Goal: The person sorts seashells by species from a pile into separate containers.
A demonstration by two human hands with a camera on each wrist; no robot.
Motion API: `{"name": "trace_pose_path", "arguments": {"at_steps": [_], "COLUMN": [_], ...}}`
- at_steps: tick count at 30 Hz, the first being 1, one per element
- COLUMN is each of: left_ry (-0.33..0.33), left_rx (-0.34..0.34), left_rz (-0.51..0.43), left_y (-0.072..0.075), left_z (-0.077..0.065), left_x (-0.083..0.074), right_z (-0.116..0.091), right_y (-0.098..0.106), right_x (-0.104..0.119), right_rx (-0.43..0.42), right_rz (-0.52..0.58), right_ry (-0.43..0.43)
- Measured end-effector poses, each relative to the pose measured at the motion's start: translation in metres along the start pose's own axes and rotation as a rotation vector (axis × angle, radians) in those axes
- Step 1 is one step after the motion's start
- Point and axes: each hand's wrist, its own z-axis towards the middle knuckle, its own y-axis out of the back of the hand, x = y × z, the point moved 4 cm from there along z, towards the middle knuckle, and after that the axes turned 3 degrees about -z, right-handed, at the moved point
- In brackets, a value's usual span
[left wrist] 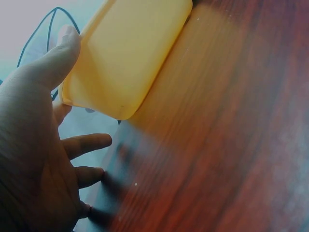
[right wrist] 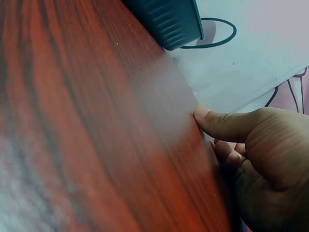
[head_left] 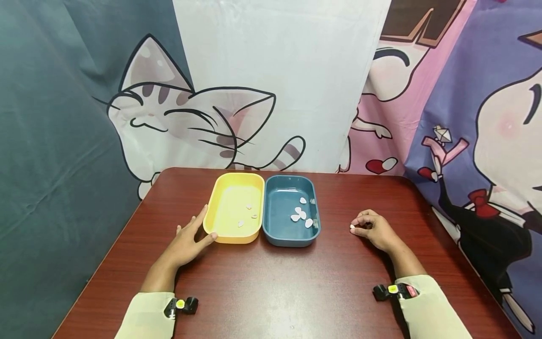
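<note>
In the head view my left hand (head_left: 185,244) rests at the near left corner of a yellow tray (head_left: 234,239), thumb and index finger spread along its rim. The left wrist view shows that thumb (left wrist: 67,41) straight against the wall, other fingers apart over the table. Beside it stands a blue tray (head_left: 290,241) holding several flat white shell-like pieces (head_left: 295,217). Three small pale pieces (head_left: 240,223) lie in the yellow tray. Right of the blue tray, my right hand (head_left: 378,230) pinches a small white piece (head_left: 352,227) between thumb and fingertips, low over the table. The right wrist view hides this piece.
Both trays stand side by side on a dark red wooden table (head_left: 271,292). A cartoon-printed cloth (head_left: 271,47) hangs behind the table's far edge. Each sleeve cuff bears a small black wrist camera (head_left: 181,305).
</note>
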Motion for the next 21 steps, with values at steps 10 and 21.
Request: {"name": "trace_pose_path", "arguments": {"at_steps": [10, 21], "left_ry": [-0.003, 0.002], "left_rx": [-0.001, -0.003], "left_rz": [-0.002, 0.003], "left_y": [-0.002, -0.001], "left_z": [0.0, 0.0], "left_x": [0.001, 0.0], "right_z": [0.001, 0.01], "right_y": [0.002, 0.003], "right_x": [0.006, 0.022], "right_rx": [-0.023, -0.032], "right_rz": [0.036, 0.074], "right_ry": [0.023, 0.034]}}
